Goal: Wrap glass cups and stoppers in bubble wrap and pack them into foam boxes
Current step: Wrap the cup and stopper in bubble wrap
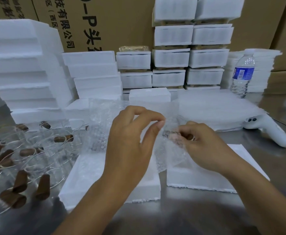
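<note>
On the head view, your left hand [135, 139] has its grip pinched together on the top edge of the bubble wrap [160, 158]. Your right hand [205, 146] clamps its grip round a stopper [168, 133] inside that wrap, above two foam boxes [81, 180] on the table [181, 216].

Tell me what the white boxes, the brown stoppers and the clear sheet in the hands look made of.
The foam boxes: white expanded foam, matte, with crumbly beaded edges. The stoppers: brown, matte, probably cork or wood; too blurred to settle. The bubble wrap: thin clear plastic film, glossy, with small air pockets.
</note>
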Demonstrator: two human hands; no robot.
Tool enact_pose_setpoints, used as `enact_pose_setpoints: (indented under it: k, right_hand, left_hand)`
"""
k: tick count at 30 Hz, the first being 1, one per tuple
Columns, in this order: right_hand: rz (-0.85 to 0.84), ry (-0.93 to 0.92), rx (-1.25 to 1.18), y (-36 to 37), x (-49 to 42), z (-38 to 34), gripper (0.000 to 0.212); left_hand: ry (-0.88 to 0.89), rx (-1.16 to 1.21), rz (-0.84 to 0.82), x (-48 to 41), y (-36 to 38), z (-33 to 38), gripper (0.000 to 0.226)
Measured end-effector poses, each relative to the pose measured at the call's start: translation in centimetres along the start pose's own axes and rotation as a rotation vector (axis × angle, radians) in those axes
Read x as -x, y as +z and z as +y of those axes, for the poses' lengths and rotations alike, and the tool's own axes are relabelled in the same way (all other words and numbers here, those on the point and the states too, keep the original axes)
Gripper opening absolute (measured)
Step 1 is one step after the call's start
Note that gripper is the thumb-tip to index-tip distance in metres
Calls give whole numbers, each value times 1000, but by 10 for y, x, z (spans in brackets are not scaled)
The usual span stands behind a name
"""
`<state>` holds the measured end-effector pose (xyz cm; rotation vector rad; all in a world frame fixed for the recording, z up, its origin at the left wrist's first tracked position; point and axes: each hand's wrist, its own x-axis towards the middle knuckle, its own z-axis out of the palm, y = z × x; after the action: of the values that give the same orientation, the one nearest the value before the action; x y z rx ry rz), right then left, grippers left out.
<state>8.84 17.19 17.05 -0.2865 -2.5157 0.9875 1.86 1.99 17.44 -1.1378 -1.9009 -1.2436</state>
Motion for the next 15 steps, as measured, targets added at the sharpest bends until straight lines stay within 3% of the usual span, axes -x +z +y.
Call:
enact_pose_setpoints:
  k: [3, 5, 8, 11, 13, 15]
  right_hand:
    - [-96, 83, -121, -2, 2, -4, 42]
    - [-75, 135, -222, -3, 3, -6, 33]
    - [-119, 178, -440, -5, 8, -12, 39]
    - [-167, 249, -890, -2, 11, -12, 47]
    - [-124, 431, -1264, 3, 11, -4, 29]
    - [-7, 554, -1423, 8, 12, 5, 24]
  left_hand:
    - [145, -86, -8, 3, 5, 0, 18]
    - [237, -107, -2, 6, 9, 3, 19]
    - [334, -97, 3, 9, 13, 10, 19]
    - [406, -65, 17, 13, 19, 18, 16]
    - [445, -68, 20, 16, 23, 24, 12]
    - [469, -79, 1, 16, 23, 28, 9]
